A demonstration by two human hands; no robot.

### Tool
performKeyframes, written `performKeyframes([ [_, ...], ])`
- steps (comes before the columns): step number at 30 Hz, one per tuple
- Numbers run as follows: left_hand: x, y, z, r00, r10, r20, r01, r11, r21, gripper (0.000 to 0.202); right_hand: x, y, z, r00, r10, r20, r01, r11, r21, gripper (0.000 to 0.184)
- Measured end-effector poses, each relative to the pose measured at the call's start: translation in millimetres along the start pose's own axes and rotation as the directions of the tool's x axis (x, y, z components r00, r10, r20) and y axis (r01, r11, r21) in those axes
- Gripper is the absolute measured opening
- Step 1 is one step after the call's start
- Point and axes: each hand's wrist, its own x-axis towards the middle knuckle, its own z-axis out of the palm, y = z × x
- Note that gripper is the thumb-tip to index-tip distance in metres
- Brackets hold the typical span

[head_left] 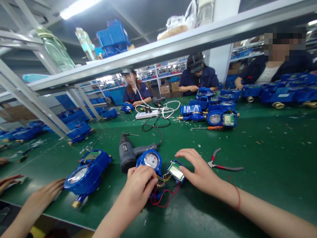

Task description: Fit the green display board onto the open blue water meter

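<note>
Head-worn view, seemingly close, downward-forward

Bright, even workshop light from overhead.
A ceiling tube lamp point(79, 7) glares white; soft shadows lie under hands on the green table point(272, 155); wide-lens bending curves the shelf point(173, 46), edges smear slightly.

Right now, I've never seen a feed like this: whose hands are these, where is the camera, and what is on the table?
One picture, from a camera on the worker's head, looking down at their own bare hands. The left hand rests on an opened blue meter with a round dial. The right hand touches its small screen part, joined by coloured wires. On the green table lie a grey drill, red-handled pliers, another blue meter and a white power strip. The hand at far left is a neighbour's. Other people work opposite.
</note>
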Motion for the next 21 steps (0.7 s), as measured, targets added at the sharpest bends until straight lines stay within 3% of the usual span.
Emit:
performKeyframes([
  [3,1,1,1.8,0.999,-0.031,-0.044,0.029,0.999,-0.03,0.016,5,-24,6,0.994,-0.087,0.067,0.083,0.995,0.05,0.017],
  [7,3,3,2.4,0.994,-0.088,-0.063,0.087,0.996,-0.021,0.019,17,-39,33,0.963,0.017,0.271,-0.061,0.986,0.157,0.01],
  [11,2,1,2.2,0.988,-0.14,-0.071,0.139,0.99,-0.024,0.019,29,-40,51,0.957,0.08,0.277,-0.138,0.971,0.196,0.018],
  [21,-2,-4,4.8,0.988,-0.147,-0.047,0.144,0.988,-0.058,0.023,36,-30,23,0.971,0.019,0.24,-0.096,0.945,0.314,0.012],
])
